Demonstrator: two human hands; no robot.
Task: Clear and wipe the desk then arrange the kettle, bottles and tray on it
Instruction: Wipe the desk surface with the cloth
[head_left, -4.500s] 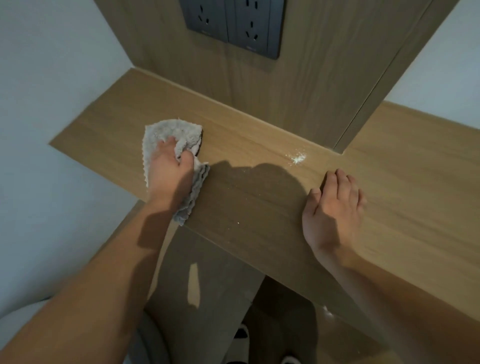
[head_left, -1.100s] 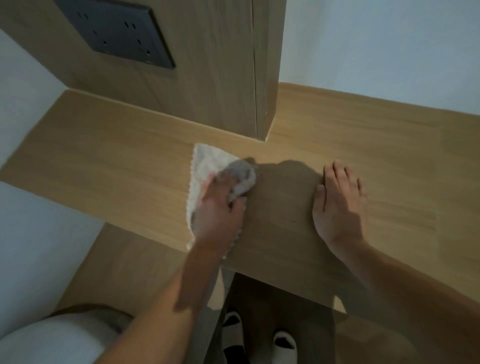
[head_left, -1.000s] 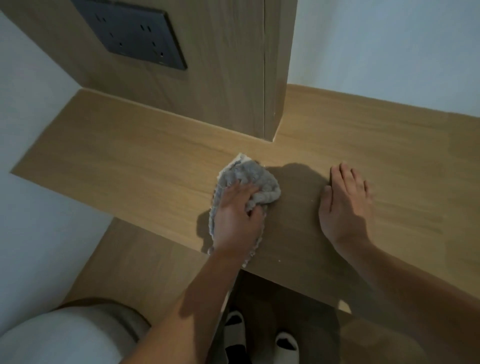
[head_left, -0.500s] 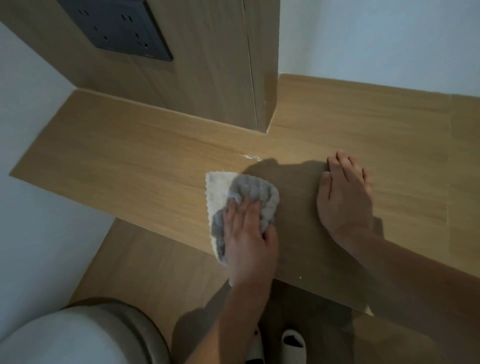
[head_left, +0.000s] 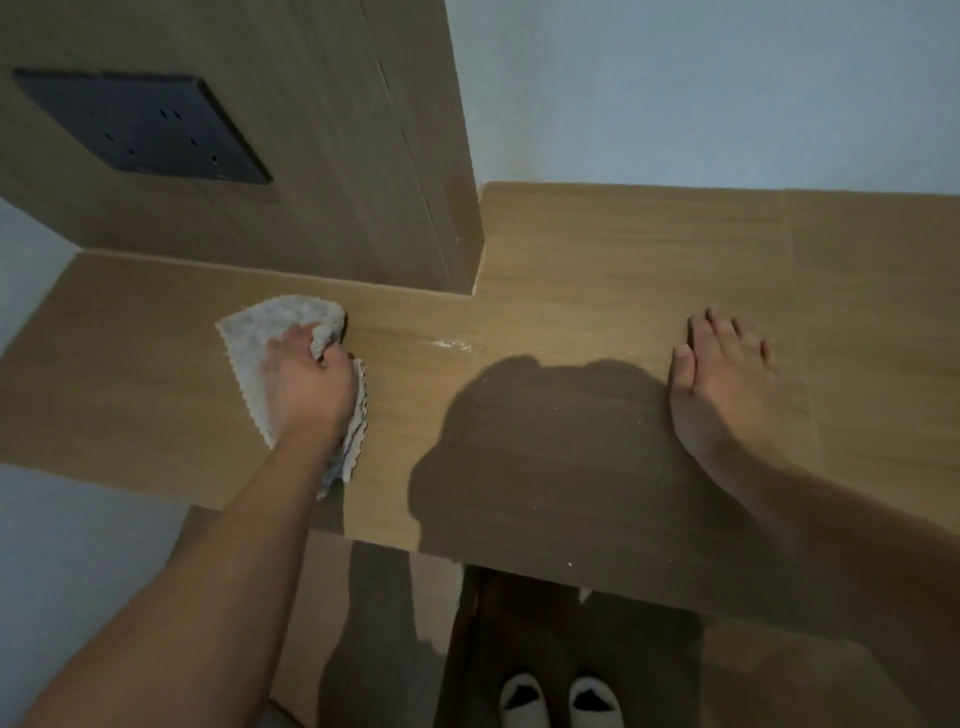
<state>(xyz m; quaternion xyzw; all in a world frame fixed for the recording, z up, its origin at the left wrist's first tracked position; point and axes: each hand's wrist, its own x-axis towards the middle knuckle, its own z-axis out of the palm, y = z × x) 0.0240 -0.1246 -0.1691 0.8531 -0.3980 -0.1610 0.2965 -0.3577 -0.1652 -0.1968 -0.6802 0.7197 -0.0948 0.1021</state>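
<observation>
So the cloth is sitting way further left now, on the desk well to the left of the wooden pillar's front corner. Half a second ago it was right in front of that corner, closer to the desk's near edge. The left hand is pressing down on it with the fingers curled round a bunched-up fold at the top, so it's actually gripping the thing and not just pushing it flat like before.

Just in front of the pillar's corner, a little white powdery smear is showing on the wood, to the right of the cloth and not touching it. It's showing up clearer than a moment ago.

The right hand is lying flat on the desk well to the right of the pillar, fingers straight and slightly spread, holding nothing. Same pose as earlier.

The dark socket panel is sitting on the pillar's face, above the cloth.
</observation>
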